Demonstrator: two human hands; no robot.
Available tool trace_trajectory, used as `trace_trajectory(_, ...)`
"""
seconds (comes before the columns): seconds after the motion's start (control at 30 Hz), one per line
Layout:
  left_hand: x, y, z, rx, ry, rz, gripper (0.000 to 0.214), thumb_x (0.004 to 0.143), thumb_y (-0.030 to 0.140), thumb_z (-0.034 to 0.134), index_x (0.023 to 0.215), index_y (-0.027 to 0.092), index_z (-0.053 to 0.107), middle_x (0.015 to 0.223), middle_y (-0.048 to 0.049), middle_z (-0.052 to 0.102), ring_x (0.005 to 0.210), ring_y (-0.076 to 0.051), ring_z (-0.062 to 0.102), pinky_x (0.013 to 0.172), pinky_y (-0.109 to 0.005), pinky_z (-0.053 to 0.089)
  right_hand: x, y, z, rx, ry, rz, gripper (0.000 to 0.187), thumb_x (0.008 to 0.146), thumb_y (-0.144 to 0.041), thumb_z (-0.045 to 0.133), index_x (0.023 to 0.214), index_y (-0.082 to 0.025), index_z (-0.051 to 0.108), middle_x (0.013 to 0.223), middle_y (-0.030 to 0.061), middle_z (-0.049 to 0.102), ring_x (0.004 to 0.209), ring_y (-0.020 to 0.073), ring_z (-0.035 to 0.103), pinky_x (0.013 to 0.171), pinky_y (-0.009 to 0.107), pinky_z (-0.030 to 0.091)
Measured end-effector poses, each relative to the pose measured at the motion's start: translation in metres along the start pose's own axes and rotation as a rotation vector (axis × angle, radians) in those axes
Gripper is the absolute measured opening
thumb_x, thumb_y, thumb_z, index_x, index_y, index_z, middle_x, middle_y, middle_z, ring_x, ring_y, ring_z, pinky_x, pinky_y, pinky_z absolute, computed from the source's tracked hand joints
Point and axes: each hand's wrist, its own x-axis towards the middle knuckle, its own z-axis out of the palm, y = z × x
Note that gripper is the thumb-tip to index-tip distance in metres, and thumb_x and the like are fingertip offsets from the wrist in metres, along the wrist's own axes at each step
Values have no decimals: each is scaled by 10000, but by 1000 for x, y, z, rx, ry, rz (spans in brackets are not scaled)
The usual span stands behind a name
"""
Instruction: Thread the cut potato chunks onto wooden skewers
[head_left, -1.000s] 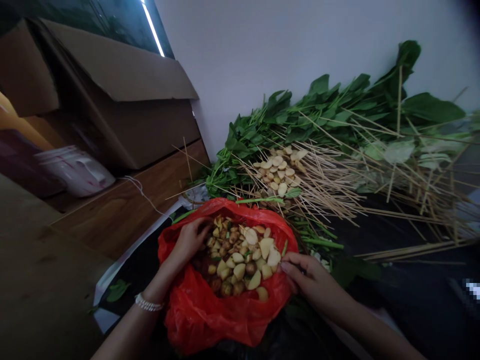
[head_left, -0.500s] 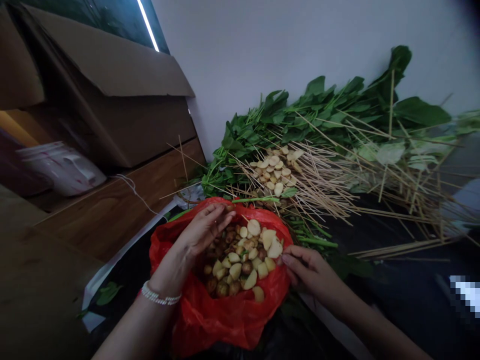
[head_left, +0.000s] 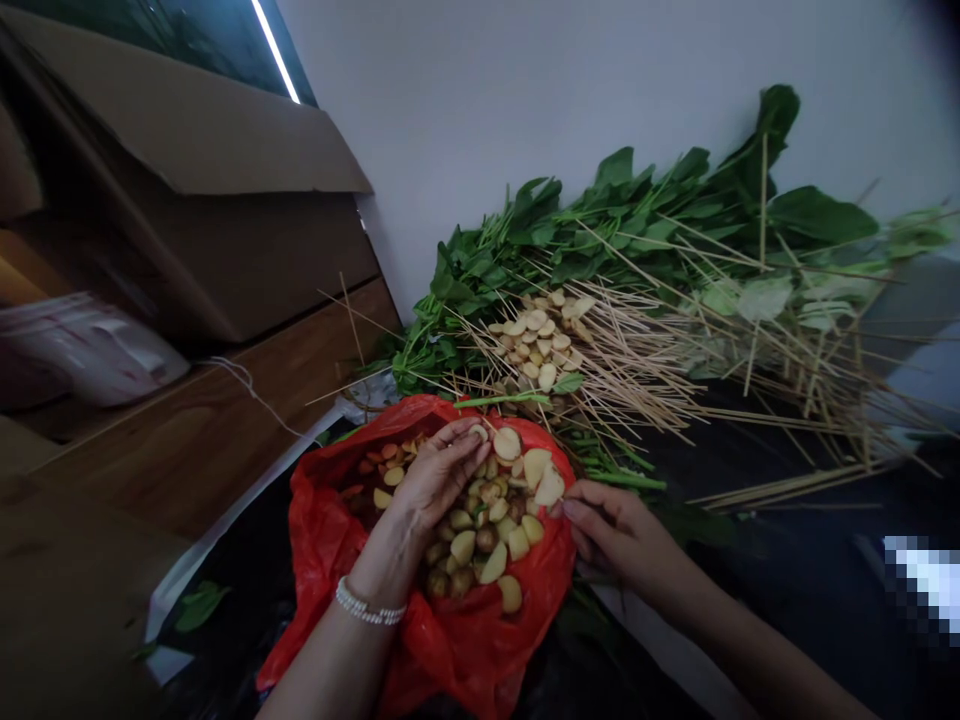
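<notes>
A red plastic bag (head_left: 322, 560) lies open in front of me, full of cut potato pieces (head_left: 463, 546), some with brown skin. My right hand (head_left: 604, 525) pinches the near end of a skewer at the bag's right rim. Pale potato slices (head_left: 537, 467) are threaded along that skewer, which hides most of its stick. Over the bag, my left hand (head_left: 442, 475) holds a small round potato slice (head_left: 478, 432) between thumb and fingers, close to the skewer's far end. Orange-edged slices (head_left: 390, 452) show in the bag behind my left hand.
Behind the bag lie finished-looking potato skewers (head_left: 536, 335) in a heap, with many bamboo sticks (head_left: 645, 370) pointing right. Leafy greens (head_left: 525, 225) rest along the wall. Pale cabbage-like leaves (head_left: 765, 298) lie at right. A cardboard box (head_left: 247, 230) and white bucket (head_left: 90, 345) stand at left.
My left hand has moved right, towards the skewer's far end, and a potato slice now shows in its fingers. The orange-edged slices have come into sight. My right hand keeps its hold.
</notes>
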Motion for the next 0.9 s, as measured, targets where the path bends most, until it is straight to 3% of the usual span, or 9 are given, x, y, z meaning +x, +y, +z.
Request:
trace_trajectory(0.17,3,-4,-6,26,2,60,194,717,75,745,877,143,658,834,-18,696,742,-88,661,658,-155,541,-7,-8,1,-127,-50,-17,290,904,-461,475,835,-196,571,531,-61,506,369,82,417,375,198,282)
trace_trajectory(0.37,-5,6,2,-114,-30,-23,132,781,60,676,879,147,666,826,-8,667,652,-51,618,607,-128,533,-9,-15,3,-329,21,-177,265,918,-357,472,861,-187,666,754,11,653,677,149,573,594,233,429)
trace_trajectory(0.57,-12,12,13,-165,86,-79,151,853,43,580,821,159,671,739,10,651,589,-44,615,591,-126,556,-9,-15,4,-453,20,-205,294,925,-339,458,797,-184,672,734,16,673,688,165,589,632,254,419)
trace_trajectory(0.9,-10,9,8,-138,53,-71,106,819,54,628,795,147,671,736,3,648,596,-50,618,591,-125,556,-8,-10,3,-482,16,-223,278,928,-322,454,823,-192,676,761,18,689,702,170,604,644,256,426)
